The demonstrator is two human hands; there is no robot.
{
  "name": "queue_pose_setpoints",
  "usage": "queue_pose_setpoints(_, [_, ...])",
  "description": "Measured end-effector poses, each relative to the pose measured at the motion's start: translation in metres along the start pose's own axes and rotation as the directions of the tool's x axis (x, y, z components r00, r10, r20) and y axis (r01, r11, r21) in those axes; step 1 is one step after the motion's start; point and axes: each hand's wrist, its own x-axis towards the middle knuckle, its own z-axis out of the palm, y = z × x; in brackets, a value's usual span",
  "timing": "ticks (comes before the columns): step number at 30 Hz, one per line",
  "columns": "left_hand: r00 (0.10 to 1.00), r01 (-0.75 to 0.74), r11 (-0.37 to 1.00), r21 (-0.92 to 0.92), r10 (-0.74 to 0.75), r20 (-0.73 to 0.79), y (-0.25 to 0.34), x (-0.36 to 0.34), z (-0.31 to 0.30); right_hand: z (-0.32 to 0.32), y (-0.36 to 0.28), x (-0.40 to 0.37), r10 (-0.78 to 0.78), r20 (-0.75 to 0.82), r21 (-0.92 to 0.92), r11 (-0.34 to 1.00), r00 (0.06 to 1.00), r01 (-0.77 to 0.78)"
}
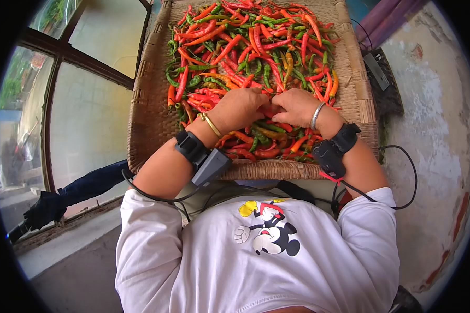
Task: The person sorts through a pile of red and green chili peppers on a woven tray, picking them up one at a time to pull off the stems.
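Red, orange and green chili peppers [235, 49] are heaped in a shallow woven basket [352, 62] in front of me. My left hand [239, 108], with a gold-coloured bangle above it, is over the near half of the heap, its fingers curled in. Close beside it is my right hand [297, 107], wearing a silver-coloured bangle, its thumb and fingers bent together. Between the two hands shows a red chili pepper [268, 109], which both sets of fingertips seem to pinch. The fingers partly hide it.
A framed window [89, 99] stands at the left, with a dark folded umbrella [83, 190] below it. To the right are a worn plaster wall [428, 115] and a black device [381, 78] beside the basket. Black cables [415, 177] run from the wrist straps.
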Motion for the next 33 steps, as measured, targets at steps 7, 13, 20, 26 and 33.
queue_pose_setpoints(7, [0.991,0.095,0.99,-0.102,-0.104,-0.084,-0.003,0.002,0.001,0.006,-0.014,0.005,0.177,-0.15,-0.092,0.977,0.973,-0.192])
queue_pose_setpoints(13, [0.987,0.053,0.998,-0.045,-0.059,-0.148,-0.016,0.001,0.003,0.02,0.001,0.014,0.137,-0.155,0.057,0.99,0.978,-0.129])
queue_pose_setpoints(20, [0.995,0.026,0.989,-0.148,-0.04,-0.089,-0.005,0.001,-0.011,-0.009,0.004,0.002,0.197,-0.066,0.431,0.89,0.978,-0.15])
queue_pose_setpoints(26, [0.975,0.048,0.978,-0.204,-0.09,-0.202,0.006,0.003,-0.026,-0.02,0.011,-0.009,-0.004,-0.094,0.575,0.816,0.996,0.058])
queue_pose_setpoints(33, [0.962,0.254,0.826,-0.503,-0.271,0.041,0.003,-0.003,-0.034,-0.02,0.009,-0.01,0.012,-0.035,0.709,0.705,0.999,0.016])
